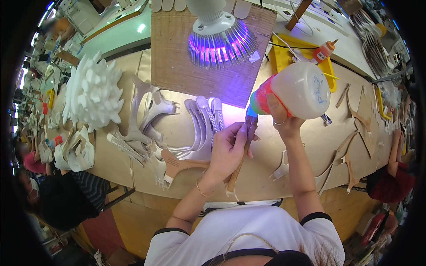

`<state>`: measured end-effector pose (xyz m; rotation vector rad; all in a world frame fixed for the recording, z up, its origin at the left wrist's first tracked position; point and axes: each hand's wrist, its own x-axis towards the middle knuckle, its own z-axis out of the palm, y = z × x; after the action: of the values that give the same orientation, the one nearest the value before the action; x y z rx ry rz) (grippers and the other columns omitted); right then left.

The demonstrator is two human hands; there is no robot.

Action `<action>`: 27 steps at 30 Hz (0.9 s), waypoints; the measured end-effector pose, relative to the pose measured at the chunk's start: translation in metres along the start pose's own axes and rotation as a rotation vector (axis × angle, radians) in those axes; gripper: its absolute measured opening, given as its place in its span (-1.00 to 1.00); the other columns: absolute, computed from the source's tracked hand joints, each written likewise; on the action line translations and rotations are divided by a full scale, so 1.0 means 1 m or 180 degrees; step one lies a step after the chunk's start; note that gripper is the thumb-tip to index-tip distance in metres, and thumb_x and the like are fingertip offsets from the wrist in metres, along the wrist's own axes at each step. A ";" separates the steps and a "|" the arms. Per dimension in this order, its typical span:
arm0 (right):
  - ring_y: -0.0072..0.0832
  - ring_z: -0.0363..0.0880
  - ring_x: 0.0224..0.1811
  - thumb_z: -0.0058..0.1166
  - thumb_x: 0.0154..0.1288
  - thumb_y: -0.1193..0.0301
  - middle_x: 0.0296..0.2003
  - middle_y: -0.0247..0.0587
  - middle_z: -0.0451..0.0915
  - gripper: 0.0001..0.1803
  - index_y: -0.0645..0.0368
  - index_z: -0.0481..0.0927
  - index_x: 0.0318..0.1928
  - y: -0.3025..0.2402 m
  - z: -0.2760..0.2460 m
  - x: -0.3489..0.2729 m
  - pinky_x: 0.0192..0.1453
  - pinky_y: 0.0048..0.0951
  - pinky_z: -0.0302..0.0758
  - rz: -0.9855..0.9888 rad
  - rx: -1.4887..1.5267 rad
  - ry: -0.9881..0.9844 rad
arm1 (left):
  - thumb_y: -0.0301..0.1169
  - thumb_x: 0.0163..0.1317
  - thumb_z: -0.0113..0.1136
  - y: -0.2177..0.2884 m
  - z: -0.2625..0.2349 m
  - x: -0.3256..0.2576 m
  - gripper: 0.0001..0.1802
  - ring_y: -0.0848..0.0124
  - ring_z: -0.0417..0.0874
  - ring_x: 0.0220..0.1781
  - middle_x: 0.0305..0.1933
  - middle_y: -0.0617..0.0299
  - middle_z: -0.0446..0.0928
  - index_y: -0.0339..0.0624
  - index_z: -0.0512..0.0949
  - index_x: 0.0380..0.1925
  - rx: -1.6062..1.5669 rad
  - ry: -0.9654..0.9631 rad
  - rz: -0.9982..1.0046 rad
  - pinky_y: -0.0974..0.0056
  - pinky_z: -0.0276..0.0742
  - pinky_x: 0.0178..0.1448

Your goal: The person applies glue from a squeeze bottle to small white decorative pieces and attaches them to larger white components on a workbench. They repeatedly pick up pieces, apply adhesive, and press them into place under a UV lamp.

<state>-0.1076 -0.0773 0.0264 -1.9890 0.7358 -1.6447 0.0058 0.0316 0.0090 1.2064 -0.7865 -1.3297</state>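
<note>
My left hand (227, 150) is closed on a narrow brown strap piece (237, 173), which runs down toward the table's front edge and ends in small white tabs. In my right hand (285, 120), a large translucent squeeze bottle (306, 91) with a red-wrapped neck is held tipped over. Its green-ringed mouth points down and left, close to the strap's upper end. Whether it touches the strap, I cannot tell. Left of my left hand lie a tan Y-shaped piece (179, 163) and a bundle of pale straps with braided bands (204, 122).
A finned lamp (219, 42) glows violet over a wooden board (175, 62). At the left stand a spiky white foam block (93, 93) and white shoe-like pieces (75, 148). A yellow tray (279, 55) with a small red bottle (324, 51) sits behind my right hand. Brown straps (350, 164) lie rightward.
</note>
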 end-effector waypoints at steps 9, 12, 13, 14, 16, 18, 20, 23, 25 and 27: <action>-0.43 0.62 -0.34 0.39 0.00 0.43 -0.38 -0.28 0.66 -0.74 0.23 0.64 -0.28 -0.007 -0.002 0.000 -0.16 -0.41 0.51 0.0288 0.0304 0.0032 | -0.38 0.44 -0.17 -0.003 -0.001 -0.001 -0.71 0.58 0.49 -0.63 -0.38 0.18 0.62 -0.36 0.52 -0.17 -0.0052 0.0066 0.0028 0.46 0.43 -0.52; -0.43 0.63 -0.35 0.39 0.00 0.44 -0.38 -0.27 0.66 -0.74 0.23 0.64 -0.28 -0.003 -0.007 -0.001 -0.20 -0.42 0.52 0.0297 0.0358 0.0133 | -0.37 0.44 -0.16 -0.002 -0.003 -0.002 -0.69 0.58 0.49 -0.63 -0.38 0.19 0.62 -0.36 0.52 -0.15 -0.0061 0.0142 0.0025 0.46 0.42 -0.52; -0.44 0.61 -0.32 0.39 0.01 0.44 -0.34 -0.27 0.64 -0.71 0.23 0.62 -0.24 -0.003 -0.006 -0.002 -0.18 -0.43 0.52 0.0159 0.0317 0.0173 | -0.36 0.44 -0.16 -0.002 -0.003 -0.002 -0.69 0.58 0.50 -0.63 -0.38 0.18 0.62 -0.36 0.52 -0.15 -0.0048 0.0088 0.0058 0.46 0.42 -0.52; -0.45 0.60 -0.30 0.39 0.01 0.43 -0.31 -0.27 0.63 -0.68 0.23 0.60 -0.20 -0.003 -0.006 -0.002 -0.16 -0.43 0.51 0.0130 0.0323 0.0088 | -0.35 0.45 -0.16 -0.002 -0.003 -0.003 -0.69 0.58 0.50 -0.63 -0.37 0.18 0.62 -0.37 0.52 -0.14 -0.0029 0.0055 0.0076 0.46 0.42 -0.52; -0.47 0.58 -0.24 0.39 0.01 0.41 -0.24 -0.27 0.60 -0.60 0.22 0.55 -0.12 -0.004 -0.003 -0.002 -0.11 -0.44 0.51 -0.0052 0.0365 0.0084 | -0.34 0.45 -0.15 -0.002 -0.002 -0.004 -0.68 0.58 0.50 -0.62 -0.37 0.18 0.62 -0.37 0.52 -0.15 0.0008 -0.0004 0.0086 0.46 0.41 -0.52; -0.46 0.61 -0.29 0.41 -0.01 0.40 -0.30 -0.28 0.63 -0.65 0.22 0.60 -0.20 -0.008 0.001 -0.002 -0.17 -0.47 0.52 0.0341 0.0689 0.0201 | -0.33 0.45 -0.15 -0.001 -0.001 -0.006 -0.68 0.57 0.51 -0.62 -0.37 0.18 0.62 -0.37 0.53 -0.16 0.0028 -0.0043 0.0081 0.46 0.41 -0.52; -0.46 0.64 -0.35 0.43 -0.04 0.39 -0.37 -0.28 0.67 -0.70 0.21 0.64 -0.28 -0.011 -0.001 0.000 -0.23 -0.48 0.53 0.0507 0.0770 0.0250 | -0.33 0.45 -0.15 0.000 -0.001 -0.009 -0.68 0.57 0.51 -0.62 -0.37 0.17 0.62 -0.36 0.53 -0.18 0.0010 0.0012 0.0091 0.46 0.42 -0.52; -0.47 0.64 -0.34 0.42 -0.04 0.37 -0.36 -0.28 0.66 -0.68 0.23 0.63 -0.28 -0.013 -0.012 0.001 -0.21 -0.47 0.53 0.0458 0.0451 -0.0006 | -0.33 0.45 -0.14 0.002 -0.003 -0.011 -0.68 0.57 0.52 -0.61 -0.37 0.16 0.62 -0.36 0.54 -0.19 -0.0005 0.0123 0.0096 0.46 0.42 -0.51; -0.47 0.64 -0.31 0.41 -0.02 0.36 -0.33 -0.26 0.65 -0.65 0.25 0.60 -0.25 -0.012 -0.022 -0.002 -0.19 -0.46 0.53 0.0460 0.0338 -0.0006 | -0.34 0.45 -0.14 0.005 -0.005 -0.014 -0.68 0.57 0.52 -0.61 -0.37 0.15 0.62 -0.36 0.54 -0.20 0.0043 0.0209 0.0105 0.46 0.43 -0.50; -0.48 0.62 -0.28 0.40 0.00 0.34 -0.30 -0.24 0.64 -0.62 0.26 0.58 -0.21 -0.009 -0.032 -0.007 -0.17 -0.45 0.53 0.0589 0.0321 0.0278 | -0.34 0.44 -0.14 0.009 -0.006 -0.019 -0.68 0.56 0.51 -0.60 -0.36 0.15 0.62 -0.36 0.54 -0.20 0.0152 0.0267 0.0109 0.46 0.43 -0.50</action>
<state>-0.1390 -0.0660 0.0327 -1.7343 0.8253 -1.6332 0.0119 0.0497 0.0199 1.2728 -0.7795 -1.2306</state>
